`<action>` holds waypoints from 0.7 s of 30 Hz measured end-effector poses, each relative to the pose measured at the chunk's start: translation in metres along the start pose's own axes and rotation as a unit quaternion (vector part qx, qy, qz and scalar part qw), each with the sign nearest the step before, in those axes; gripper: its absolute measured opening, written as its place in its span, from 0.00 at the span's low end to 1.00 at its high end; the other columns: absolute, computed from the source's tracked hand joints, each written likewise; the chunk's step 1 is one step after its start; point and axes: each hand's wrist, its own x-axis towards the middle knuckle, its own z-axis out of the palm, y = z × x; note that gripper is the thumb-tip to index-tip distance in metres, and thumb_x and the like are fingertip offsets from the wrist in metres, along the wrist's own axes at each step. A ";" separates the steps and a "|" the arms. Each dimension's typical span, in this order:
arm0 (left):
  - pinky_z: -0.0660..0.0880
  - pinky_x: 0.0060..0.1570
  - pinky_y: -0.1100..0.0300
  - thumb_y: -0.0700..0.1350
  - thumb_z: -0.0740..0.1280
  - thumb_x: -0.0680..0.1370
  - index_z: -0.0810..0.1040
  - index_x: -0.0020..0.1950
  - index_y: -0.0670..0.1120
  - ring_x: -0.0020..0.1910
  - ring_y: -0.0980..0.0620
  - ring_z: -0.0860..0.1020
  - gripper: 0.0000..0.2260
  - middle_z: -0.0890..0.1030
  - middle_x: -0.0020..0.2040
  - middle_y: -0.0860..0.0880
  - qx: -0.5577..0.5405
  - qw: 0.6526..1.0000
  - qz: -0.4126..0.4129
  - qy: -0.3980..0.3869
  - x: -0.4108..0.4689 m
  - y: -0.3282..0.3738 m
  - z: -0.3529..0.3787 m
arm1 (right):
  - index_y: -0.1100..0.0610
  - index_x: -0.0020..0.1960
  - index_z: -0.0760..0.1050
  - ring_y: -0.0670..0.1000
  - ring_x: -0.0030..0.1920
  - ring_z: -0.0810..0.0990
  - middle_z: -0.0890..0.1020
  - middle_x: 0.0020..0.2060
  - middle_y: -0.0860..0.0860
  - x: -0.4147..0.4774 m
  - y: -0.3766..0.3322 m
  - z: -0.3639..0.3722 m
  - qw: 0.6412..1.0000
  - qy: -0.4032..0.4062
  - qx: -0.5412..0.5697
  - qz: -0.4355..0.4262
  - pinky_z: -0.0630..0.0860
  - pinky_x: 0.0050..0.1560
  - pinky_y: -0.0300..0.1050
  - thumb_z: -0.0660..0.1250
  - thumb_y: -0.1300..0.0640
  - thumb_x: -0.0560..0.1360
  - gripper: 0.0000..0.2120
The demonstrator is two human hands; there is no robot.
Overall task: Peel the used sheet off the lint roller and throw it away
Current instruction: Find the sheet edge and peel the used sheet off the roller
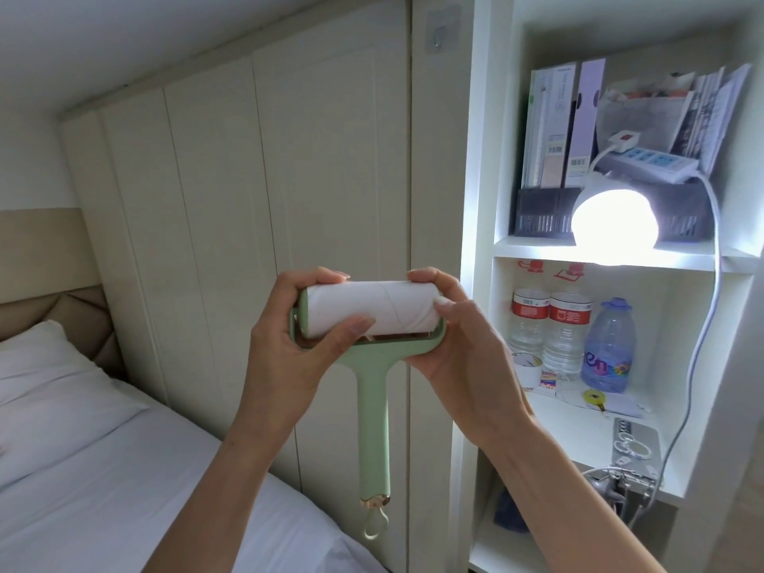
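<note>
Right now the lint roller [372,312] is held up in the air between both hands, roll level and its pale green handle [374,423] hanging straight down below them. The left hand [289,345] is clasped round the left end of the roll, thumb across the front of the white sheet [364,310] and fingers over the top. The right hand [450,337] cups the right end of the frame, with its thumb and fingertips [444,301] pinching at the roll's right edge, where a faint slanted seam runs just left of them.

To my eye the step is finding and lifting that edge. It would go best with the left hand keeping the roll from turning while a nail works under the seam, then pulling along the slant so the sheet tears clean instead of splitting. I cannot tell whether any corner is lifted yet.

Below and left of the hands lies a bed [124,490] with white sheets and a pillow [49,378]. Behind them stand pale wardrobe doors [248,179]. To the right is a white shelf unit [620,258] with a lit lamp [612,217] above and water bottles [566,332] level with the right hand. No bin is visible.
</note>
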 end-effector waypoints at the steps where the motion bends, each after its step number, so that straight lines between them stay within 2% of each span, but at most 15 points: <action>1: 0.75 0.39 0.69 0.53 0.72 0.64 0.74 0.47 0.59 0.48 0.60 0.78 0.14 0.79 0.47 0.64 0.004 1.000 0.001 0.003 0.000 0.001 0.000 | 0.56 0.55 0.73 0.60 0.53 0.73 0.74 0.54 0.60 0.000 0.001 0.000 1.000 0.000 -0.002 -0.004 0.78 0.47 0.48 0.56 0.58 0.74 0.12; 11: 0.75 0.36 0.70 0.54 0.72 0.64 0.75 0.47 0.57 0.45 0.61 0.78 0.14 0.79 0.49 0.55 0.003 1.000 -0.008 0.026 0.001 0.005 -0.002 | 0.56 0.61 0.72 0.59 0.52 0.74 0.74 0.53 0.60 -0.004 0.002 0.004 0.999 -0.031 -0.011 -0.013 0.79 0.51 0.49 0.53 0.62 0.74 0.18; 15: 0.75 0.37 0.70 0.53 0.72 0.64 0.75 0.47 0.57 0.45 0.61 0.78 0.13 0.79 0.47 0.58 -0.006 1.000 -0.011 0.025 0.000 0.007 -0.002 | 0.54 0.61 0.73 0.60 0.53 0.73 0.72 0.55 0.59 -0.007 0.005 0.002 0.999 -0.023 -0.025 -0.020 0.78 0.53 0.50 0.52 0.66 0.71 0.22; 18: 0.76 0.37 0.68 0.54 0.72 0.64 0.76 0.47 0.56 0.45 0.60 0.79 0.13 0.80 0.46 0.61 -0.020 0.999 -0.025 0.029 0.000 0.007 -0.002 | 0.55 0.60 0.73 0.58 0.52 0.74 0.75 0.52 0.58 -0.007 0.000 0.005 0.999 -0.041 0.027 0.005 0.78 0.52 0.49 0.58 0.60 0.72 0.17; 21: 0.76 0.36 0.68 0.54 0.72 0.64 0.76 0.47 0.55 0.45 0.59 0.79 0.14 0.80 0.45 0.60 -0.021 0.999 -0.026 0.032 -0.001 0.007 -0.002 | 0.56 0.57 0.73 0.58 0.51 0.74 0.76 0.50 0.58 -0.006 -0.001 0.007 1.000 -0.017 0.001 0.004 0.78 0.49 0.48 0.58 0.56 0.74 0.13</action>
